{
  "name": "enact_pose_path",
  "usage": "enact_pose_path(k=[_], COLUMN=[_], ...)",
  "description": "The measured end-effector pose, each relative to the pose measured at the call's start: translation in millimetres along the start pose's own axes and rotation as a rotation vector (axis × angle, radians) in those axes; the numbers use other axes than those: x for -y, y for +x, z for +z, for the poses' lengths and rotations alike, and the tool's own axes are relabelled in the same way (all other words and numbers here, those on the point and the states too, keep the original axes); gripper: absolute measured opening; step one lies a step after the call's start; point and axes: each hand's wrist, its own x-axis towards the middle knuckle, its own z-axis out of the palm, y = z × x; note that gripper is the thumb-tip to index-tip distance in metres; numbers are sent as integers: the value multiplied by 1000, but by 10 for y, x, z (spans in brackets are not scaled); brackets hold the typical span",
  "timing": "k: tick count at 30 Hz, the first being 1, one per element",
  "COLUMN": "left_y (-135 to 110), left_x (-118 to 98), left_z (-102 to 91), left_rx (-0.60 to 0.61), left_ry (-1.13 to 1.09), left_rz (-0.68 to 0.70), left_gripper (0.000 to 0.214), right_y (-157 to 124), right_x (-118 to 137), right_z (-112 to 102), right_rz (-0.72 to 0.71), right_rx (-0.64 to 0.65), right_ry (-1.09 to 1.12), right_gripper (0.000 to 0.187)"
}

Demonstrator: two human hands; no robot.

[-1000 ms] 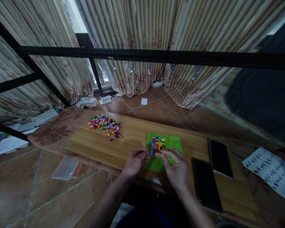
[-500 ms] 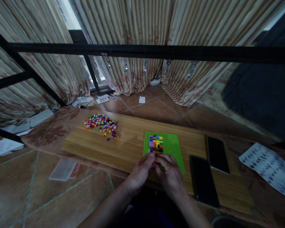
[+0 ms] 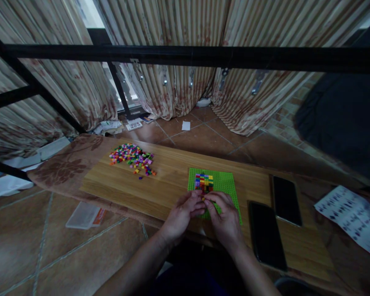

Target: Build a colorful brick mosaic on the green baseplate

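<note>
A green studded baseplate [image 3: 225, 183] lies on the wooden board [image 3: 169, 181]. A patch of small coloured bricks [image 3: 204, 181] is pressed onto its left part. My left hand [image 3: 181, 213] and my right hand [image 3: 223, 216] meet at the near edge of that patch, fingertips pinched together and touching. A tiny piece seems to sit between the fingertips, too small to name. A loose heap of coloured bricks [image 3: 132, 157] lies at the board's far left, away from both hands.
Two dark phones [image 3: 267, 236] [image 3: 286, 200] lie right of the baseplate. A printed sheet [image 3: 351, 218] sits at the far right. A black metal bar [image 3: 185, 55] crosses overhead. A clear plastic box [image 3: 84, 216] lies on the tiled floor; curtains hang behind.
Both hands drew back toward the baseplate's near edge and came together, then moved slightly forward to the brick patch. The view shifted a little.
</note>
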Motion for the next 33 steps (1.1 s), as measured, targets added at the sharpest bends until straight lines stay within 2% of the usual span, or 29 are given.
enact_pose_path(k=[4, 10, 17, 20, 25, 33], left_y=[-13, 5, -2, 10, 44, 94], left_x=[-9, 1, -4, -19, -28, 48], left_z=[24, 10, 23, 29, 30, 39], left_rx=[14, 49, 5, -32, -82, -113], left_ry=[11, -108, -115, -26, 111, 174], left_rz=[-3, -69, -111, -89, 0, 53], left_gripper=[45, 43, 35, 36, 35, 30], right_y=[-14, -17, -77, -99, -95, -79], right_x=[1, 4, -52, -75, -79, -5], right_z=[-14, -47, 22, 33, -28, -78], right_rz=[-28, -81, -17, 6, -56, -96], right_rx=[-26, -48, -155, -143, -109, -70], right_ry=[-43, -95, 133, 180, 90, 5], right_gripper=[18, 18, 16, 15, 16, 17])
